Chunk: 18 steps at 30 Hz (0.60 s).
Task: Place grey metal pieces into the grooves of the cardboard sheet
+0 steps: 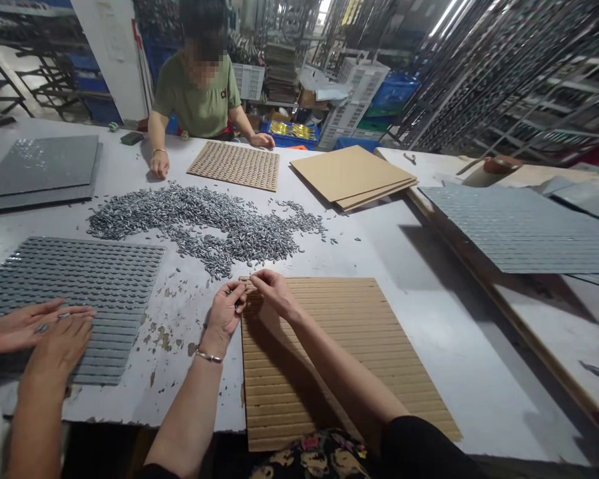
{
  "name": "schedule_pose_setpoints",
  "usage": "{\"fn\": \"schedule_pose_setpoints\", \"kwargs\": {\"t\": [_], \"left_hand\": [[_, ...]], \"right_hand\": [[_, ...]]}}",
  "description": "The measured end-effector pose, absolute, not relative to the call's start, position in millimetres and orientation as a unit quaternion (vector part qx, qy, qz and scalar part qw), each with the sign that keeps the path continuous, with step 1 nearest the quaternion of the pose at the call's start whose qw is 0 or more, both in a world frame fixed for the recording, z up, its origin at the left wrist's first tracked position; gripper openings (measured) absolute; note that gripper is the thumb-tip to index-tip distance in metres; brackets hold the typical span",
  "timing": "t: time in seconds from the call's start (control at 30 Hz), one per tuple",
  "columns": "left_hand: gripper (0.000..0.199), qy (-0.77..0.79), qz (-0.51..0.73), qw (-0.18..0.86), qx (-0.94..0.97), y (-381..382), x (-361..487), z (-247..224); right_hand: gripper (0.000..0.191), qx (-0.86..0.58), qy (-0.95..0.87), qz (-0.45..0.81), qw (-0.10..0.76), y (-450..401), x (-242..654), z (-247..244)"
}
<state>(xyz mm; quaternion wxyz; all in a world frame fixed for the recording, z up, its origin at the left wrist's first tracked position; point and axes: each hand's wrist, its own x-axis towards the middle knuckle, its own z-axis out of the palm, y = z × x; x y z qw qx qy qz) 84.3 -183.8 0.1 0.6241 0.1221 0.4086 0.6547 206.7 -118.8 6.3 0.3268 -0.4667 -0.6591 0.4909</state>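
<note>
A brown board with raised parallel ridges [339,332] lies on the white table in front of me. Over its top left corner are both my hands, close together. My left hand [225,307], with a bracelet at the wrist, is curled around several small dark pieces. The fingers of my right hand [272,289] are pinched at the board's upper left edge; what they hold is too small to make out. Just beyond my hands spreads a large pile of small grey oval pieces [254,234].
At the left, another person's hands [62,339] rest over a grey ridged board [100,266]. Across the table a person in green [199,93] sits by a studded board [234,163]. Brown boards [352,174] lie behind the pile; grey sheets [524,226] overhang at right.
</note>
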Motion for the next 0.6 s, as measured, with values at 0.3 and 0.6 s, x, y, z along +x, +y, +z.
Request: {"fn": "schedule_pose_setpoints", "kwargs": {"t": [0.3, 0.6], "left_hand": [[0.032, 0.398, 0.642, 0.644, 0.121, -184, 93, -2], [0.021, 0.404, 0.661, 0.626, 0.09, -182, 79, 0]], "right_hand": [[0.031, -0.446, -0.537, 0.613, 0.37, -133, 221, 8], [0.019, -0.498, -0.7, 0.431, 0.275, -94, 233, -5]]}}
